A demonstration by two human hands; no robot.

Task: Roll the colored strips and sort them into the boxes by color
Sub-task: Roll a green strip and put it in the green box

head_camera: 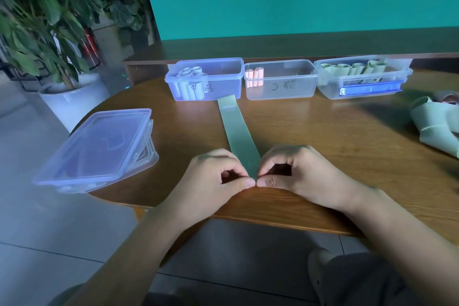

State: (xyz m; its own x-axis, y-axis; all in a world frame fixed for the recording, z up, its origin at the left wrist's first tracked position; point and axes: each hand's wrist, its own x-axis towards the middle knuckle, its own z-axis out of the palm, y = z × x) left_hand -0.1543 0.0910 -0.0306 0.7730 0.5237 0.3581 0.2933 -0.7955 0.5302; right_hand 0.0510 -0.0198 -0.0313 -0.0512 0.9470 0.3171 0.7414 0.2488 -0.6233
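Green strip [237,129] lies flat on the table [323,136], its long side running straight away from the person toward the boxes. Its near end sits between both hands. Left hand [218,171] and right hand [295,171] pinch that end, equally close, thumbs touching, fingers curled, ready to roll forward.

On the round wooden table [347,146], the left hand [218,176] and right hand [295,171] are pinching the near end of a long pale-green paper strip [238,131], which is lying flat toward three clear plastic boxes [280,79] holding rolled strips.
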